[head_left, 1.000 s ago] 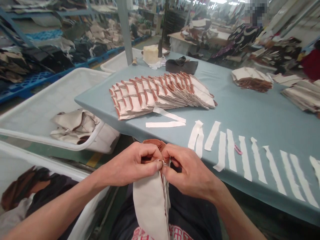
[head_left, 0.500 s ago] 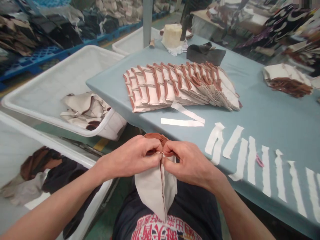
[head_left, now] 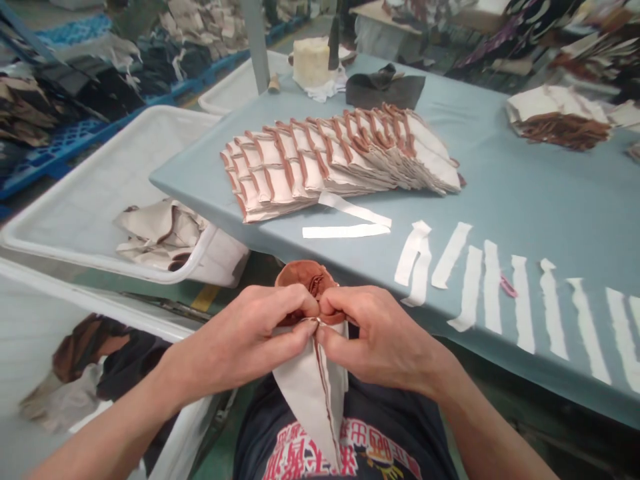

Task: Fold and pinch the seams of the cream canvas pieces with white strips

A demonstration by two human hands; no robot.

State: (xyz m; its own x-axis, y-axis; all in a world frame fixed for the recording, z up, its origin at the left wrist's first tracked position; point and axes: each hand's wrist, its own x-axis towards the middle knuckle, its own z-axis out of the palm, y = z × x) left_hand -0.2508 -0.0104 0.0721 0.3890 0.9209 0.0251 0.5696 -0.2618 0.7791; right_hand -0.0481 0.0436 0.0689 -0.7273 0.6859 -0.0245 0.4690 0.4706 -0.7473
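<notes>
Between my hands, in front of my lap, is a sewn piece (head_left: 300, 380) of off-white fabric with a brown inner side, its seam running down the middle. My left hand (head_left: 265, 327) pinches the upper edge just left of that seam, thumb below and fingers above. On the other side of the seam my right hand (head_left: 365, 333) grips the same edge in a like pinch. The two thumbs nearly meet. Brown lining shows in the rounded opening beyond my fingers, while part of the edge is hidden under them.
A blue-covered table (head_left: 480, 187) lies ahead, bearing an overlapping stack (head_left: 320, 160) of off-white and brown pieces. Several white strips (head_left: 523, 303) line its near edge, beside a small pink tool (head_left: 509, 287). White bins (head_left: 95, 143) with fabric pieces stand at left.
The view has shifted, so the table and stack sit further left and higher. Both hands keep their pinch on the piece, and more of its brown opening shows.
</notes>
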